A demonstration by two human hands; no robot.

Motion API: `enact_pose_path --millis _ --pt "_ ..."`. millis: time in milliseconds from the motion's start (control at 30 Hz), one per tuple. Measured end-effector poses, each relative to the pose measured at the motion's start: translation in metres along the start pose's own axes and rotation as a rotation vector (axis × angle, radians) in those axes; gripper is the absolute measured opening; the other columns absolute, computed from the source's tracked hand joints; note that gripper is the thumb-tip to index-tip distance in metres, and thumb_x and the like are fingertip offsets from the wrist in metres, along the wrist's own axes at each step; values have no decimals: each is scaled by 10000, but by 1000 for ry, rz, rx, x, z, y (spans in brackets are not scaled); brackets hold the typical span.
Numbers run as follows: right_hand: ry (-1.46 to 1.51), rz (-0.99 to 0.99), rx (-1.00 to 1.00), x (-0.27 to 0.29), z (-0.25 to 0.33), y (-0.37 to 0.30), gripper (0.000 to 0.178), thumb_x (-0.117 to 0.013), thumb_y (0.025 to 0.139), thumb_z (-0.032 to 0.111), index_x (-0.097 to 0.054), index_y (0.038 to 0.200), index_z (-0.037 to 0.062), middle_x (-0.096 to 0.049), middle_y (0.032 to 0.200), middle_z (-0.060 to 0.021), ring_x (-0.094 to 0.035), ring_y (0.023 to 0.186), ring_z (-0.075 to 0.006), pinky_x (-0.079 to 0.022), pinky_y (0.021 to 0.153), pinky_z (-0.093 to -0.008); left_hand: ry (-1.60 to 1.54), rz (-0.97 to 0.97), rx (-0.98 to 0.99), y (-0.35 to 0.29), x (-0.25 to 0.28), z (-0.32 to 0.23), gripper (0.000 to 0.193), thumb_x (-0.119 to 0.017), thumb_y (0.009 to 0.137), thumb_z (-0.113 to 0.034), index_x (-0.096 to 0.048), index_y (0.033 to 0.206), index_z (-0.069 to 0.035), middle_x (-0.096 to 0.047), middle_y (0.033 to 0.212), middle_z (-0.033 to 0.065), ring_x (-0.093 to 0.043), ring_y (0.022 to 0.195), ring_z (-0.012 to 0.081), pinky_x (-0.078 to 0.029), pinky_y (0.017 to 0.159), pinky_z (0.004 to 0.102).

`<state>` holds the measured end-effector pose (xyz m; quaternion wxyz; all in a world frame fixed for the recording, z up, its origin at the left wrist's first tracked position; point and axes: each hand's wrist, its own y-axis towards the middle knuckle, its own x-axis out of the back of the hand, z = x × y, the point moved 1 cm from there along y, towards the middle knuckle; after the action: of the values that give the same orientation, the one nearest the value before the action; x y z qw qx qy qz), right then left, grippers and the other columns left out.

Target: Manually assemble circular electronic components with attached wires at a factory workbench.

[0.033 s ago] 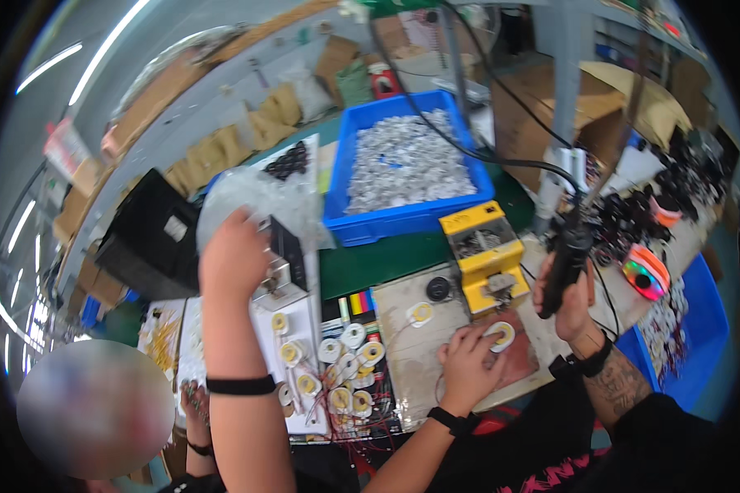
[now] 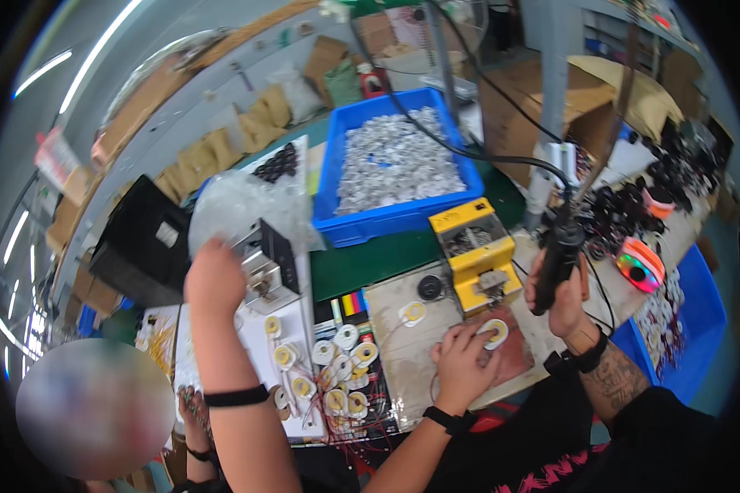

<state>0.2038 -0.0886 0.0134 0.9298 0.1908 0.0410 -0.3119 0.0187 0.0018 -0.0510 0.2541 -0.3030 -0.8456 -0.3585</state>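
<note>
Cool, even light covers the bench; strip lights glare white beyond its left edge. Fisheye curvature bends lines near a black rim, a co-worker's raised hand looks blurred, and an oval patch is smeared

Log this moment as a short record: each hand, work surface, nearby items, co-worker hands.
Left hand: fingers on a white-and-yellow disc
Right hand: gripping a black corded tool
Work surface: reddish-brown pad on a pale board
Beyond pad: yellow machine
Left of board: clustered wired discs
Farther back: blue tray of small white parts
Co-worker hands: one blurred by a metal fixture, contact unclear; one lower left
</note>
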Motion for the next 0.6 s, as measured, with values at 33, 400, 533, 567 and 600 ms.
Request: enact_pose_path --millis 33,400,533,567,600 --pt "4 15 -4 0 5 2 930 -660 802 829 -511 1225 13 -576 887 -39 -580 741 -107 -493 619 -253 4 5 5 1 1 -1 363 -799 747 -230 -769 1108 -210 -697 1312 -25 -599 1171 236 -351 955 435" --pt "35 51 48 10 6 0 855 -672 869 741 -491 1235 -10 -553 920 -58 -569 750 -113 -481 620 -259 6 -9 6 0 -6 -3 311 -828 740 -218 -792 1048 -210 -716 1208 4 -600 1170 244 -342 975 421" --pt "34 33 58 10 7 -1 847 -669 866 748 -497 1212 -5 -561 885 -59 -558 730 -109 -473 614 -254 9 -9 15 -1 -7 -2 304 -833 741 -213 -791 1042 -206 -718 1200 8 -601 1167 248 -338 978 421" --pt "34 32 58 11 7 -1 847 -669 866 748 -497 1212 -5 -561 885 -59 -558 730 -109 -473 614 -254 14 -10 16 0 -7 -2 301 -834 742 -212 -791 1040 -205 -719 1199 11 -601 1166 249 -337 979 423" --pt "24 39 51 12 6 -1 844 -663 868 751 -500 1207 -4 -565 865 -59 -555 723 -109 -470 615 -254 19 -11 17 0 -7 -2 298 -834 743 -211 -791 1038 -204 -720 1198 13 -600 1165 251 -336 980 425"
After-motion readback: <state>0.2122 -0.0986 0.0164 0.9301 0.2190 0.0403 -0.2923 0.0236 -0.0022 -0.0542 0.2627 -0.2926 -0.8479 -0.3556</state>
